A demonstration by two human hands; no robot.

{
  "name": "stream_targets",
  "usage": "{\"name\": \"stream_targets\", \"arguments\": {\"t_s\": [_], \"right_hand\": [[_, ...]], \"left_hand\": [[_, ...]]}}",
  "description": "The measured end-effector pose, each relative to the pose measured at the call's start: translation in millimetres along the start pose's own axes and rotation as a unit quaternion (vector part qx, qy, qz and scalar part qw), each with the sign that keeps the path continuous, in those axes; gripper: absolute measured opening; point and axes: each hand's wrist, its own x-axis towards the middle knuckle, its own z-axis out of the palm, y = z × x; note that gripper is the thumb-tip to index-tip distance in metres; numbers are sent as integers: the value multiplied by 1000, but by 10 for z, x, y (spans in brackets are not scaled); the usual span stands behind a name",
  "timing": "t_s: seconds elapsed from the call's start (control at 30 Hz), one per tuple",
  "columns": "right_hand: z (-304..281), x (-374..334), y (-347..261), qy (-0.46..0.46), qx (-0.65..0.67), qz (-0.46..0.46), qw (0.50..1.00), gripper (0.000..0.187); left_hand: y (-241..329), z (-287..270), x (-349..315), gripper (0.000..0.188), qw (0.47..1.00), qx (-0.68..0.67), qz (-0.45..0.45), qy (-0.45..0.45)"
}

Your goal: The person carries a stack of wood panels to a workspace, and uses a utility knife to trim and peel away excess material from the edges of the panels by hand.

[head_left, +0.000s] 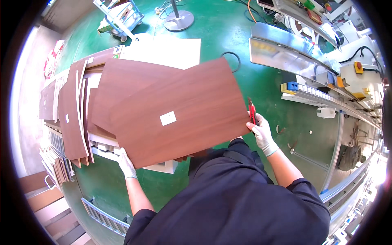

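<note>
A large brown wood-grain panel (192, 108) with a small white label (168, 118) is tilted in front of me, held by both hands. Gloved in white, my left hand (127, 164) grips its near left corner, the fingers partly hidden beneath. My right hand (261, 132), also gloved, has its thumb on the panel's right edge and holds a red utility knife (252, 113) pointing away from me. Under the held panel lies another brown panel (134, 71) on a stack, mostly covered.
More brown panels (70, 116) lean and lie at the left, near several stacked boards (55, 165). A white sheet (183, 51) is beyond the stack. A machine with a roller rail (322, 93) runs along the right. A trolley (120, 20) and round stand base (179, 21) are on the green floor.
</note>
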Motion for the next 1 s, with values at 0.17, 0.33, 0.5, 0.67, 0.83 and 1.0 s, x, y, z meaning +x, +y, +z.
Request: {"name": "stream_targets", "arguments": {"t_s": [0.17,0.33,0.5,0.67,0.83,1.0], "right_hand": [[-323,-76,-516,29,-11,-16,999,44],[-1135,-34,-547,119,29,-73,990,43],[-2312,-63,-391,153,103,-95,978,42],[-3387,-180,-172,238,141,-79,958,39],[-4302,-243,50,279,232,-104,926,33],[-4644,37,456,369,614,-147,682,17]], "left_hand": [[546,380,-471,63,998,-28,-10,63],[1183,1314,-666,59,997,37,54,29],[1626,2811,-825,48,990,69,92,-85],[1450,4053,-969,42,985,7,82,-149],[1462,4796,-1336,38,966,4,46,-254],[1490,5244,-1652,54,937,6,-39,-347]]}}
